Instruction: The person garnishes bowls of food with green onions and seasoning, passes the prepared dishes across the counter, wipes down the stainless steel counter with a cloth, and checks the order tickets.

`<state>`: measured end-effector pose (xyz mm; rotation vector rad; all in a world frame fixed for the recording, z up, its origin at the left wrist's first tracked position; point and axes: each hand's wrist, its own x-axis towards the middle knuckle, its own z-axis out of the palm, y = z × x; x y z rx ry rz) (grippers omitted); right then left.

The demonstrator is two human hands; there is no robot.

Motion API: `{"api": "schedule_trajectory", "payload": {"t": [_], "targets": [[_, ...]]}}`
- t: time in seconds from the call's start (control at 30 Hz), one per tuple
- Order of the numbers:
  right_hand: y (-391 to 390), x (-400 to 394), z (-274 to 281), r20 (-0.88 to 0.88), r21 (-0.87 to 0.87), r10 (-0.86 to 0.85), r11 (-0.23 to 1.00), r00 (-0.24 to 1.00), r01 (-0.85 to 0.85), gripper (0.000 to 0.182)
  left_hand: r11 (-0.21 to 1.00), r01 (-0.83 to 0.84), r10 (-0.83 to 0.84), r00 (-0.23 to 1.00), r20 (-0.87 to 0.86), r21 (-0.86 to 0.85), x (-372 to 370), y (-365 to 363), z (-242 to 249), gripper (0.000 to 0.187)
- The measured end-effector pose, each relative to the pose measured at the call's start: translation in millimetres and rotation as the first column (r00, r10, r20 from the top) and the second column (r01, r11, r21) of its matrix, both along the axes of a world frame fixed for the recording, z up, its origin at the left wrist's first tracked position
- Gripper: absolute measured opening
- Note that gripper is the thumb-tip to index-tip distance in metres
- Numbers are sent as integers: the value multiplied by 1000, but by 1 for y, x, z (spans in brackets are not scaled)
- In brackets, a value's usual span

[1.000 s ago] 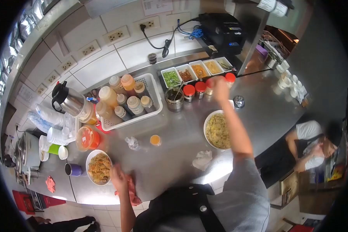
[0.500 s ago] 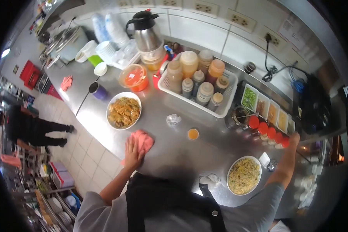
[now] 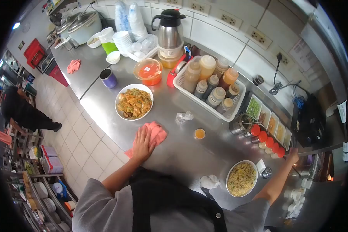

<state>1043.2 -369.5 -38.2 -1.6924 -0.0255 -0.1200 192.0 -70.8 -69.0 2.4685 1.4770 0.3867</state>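
My left hand [image 3: 142,146] lies flat on a crumpled coral cloth [image 3: 157,133] at the front edge of the steel counter, fingers stretched out. Just beyond it stands a white bowl of noodles [image 3: 134,103] with pieces in brown sauce. On the far right, my right hand [image 3: 292,156] reaches the counter's end, beside the red-capped shakers [image 3: 275,147]; its fingers are too small and partly hidden to read. An oval white dish of fried rice [image 3: 241,178] sits nearer me, left of my right forearm. A small cup of orange sauce [image 3: 200,133] stands mid-counter.
A white basket [image 3: 239,101] holds several sauce bottles. A steel thermos jug [image 3: 170,31], orange-filled tub [image 3: 148,72] and purple cup [image 3: 108,78] stand farther back. Topping trays [image 3: 254,108] line the right. Crumpled plastic [image 3: 184,117] lies on the counter. Another person [image 3: 19,108] stands at far left.
The camera view has turned, so the counter items appear shifted. My left hand remains flat on the cloth, and my right hand stays by the shakers. The other person's posture has changed.
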Motion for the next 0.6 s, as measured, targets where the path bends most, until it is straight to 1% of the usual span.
{"api": "schedule_trajectory", "payload": {"t": [0.03, 0.07, 0.13, 0.17, 0.2, 0.23, 0.27, 0.3, 0.33, 0.37, 0.4, 0.43, 0.47, 0.5, 0.53, 0.6], "targets": [[-14, -2, -8, -23, 81, 174, 982, 985, -171, 25, 1000, 5, -5, 1000, -8, 11, -2, 0, -1, 72], [-11, -30, -1, -163, 581, 361, 787, 918, -206, 21, 1000, -4, 4, 1000, 6, 13, -4, 0, -1, 72], [-10, -113, 25, -251, 597, 559, 732, 790, -328, 29, 1000, 14, -14, 997, 80, -5, -9, 0, -1, 72], [1, -177, 52, -253, 618, 654, 676, 713, -401, 38, 1000, 6, -5, 996, 93, -5, -11, 0, 2, 72], [23, -263, 95, -252, 634, 739, 614, 625, -470, 46, 999, 15, -7, 983, 182, -43, -13, 1, 6, 70], [30, -309, 104, -241, 555, 765, 613, 597, -562, 54, 997, 28, -6, 963, 269, -79, -17, 2, 8, 68], [37, -356, 113, -229, 469, 790, 602, 569, -647, 62, 997, 24, -1, 960, 279, -78, -23, 3, 7, 68], [65, -433, 150, -243, 451, 800, 594, 549, -666, 71, 997, 32, -5, 940, 341, -73, -27, 3, 4, 67], [66, -448, 140, -342, 372, 838, 537, 425, -758, 75, 997, 41, -12, 916, 400, -65, -31, 4, 3, 65], [84, -495, 147, -408, 324, 799, 579, 441, -749, 76, 997, 40, -11, 913, 408, -62, -36, 4, 4, 65], [96, -519, 137, -465, 233, 799, 526, 381, -818, 74, 997, 50, -23, 910, 413, -54, -41, 4, 6, 63], [111, -553, 134, -496, 119, 802, 443, 333, -889, 65, 997, 62, -37, 908, 416, -46, -47, 3, 8, 61], [130, -594, 129, -508, -152, 713, 478, 483, -865, 54, 997, 62, -37, 906, 421, -46, -53, 4, 12, 61], [141, -602, 86, -474, -255, 794, 290, 380, -923, 47, 997, 77, -66, 905, 420, -8, -62, 5, 17, 58], [180, -660, 63, -158, -553, 928, 199, 336, -809, 46, 996, 87, -93, 904, 418, 33, -77, 8, 23, 56], [210, -700, 27, -42, -575, 958, 208, 283, -791, 47, 998, 63, -69, 898, 434, 28, -98, 12, 30, 54]]}}
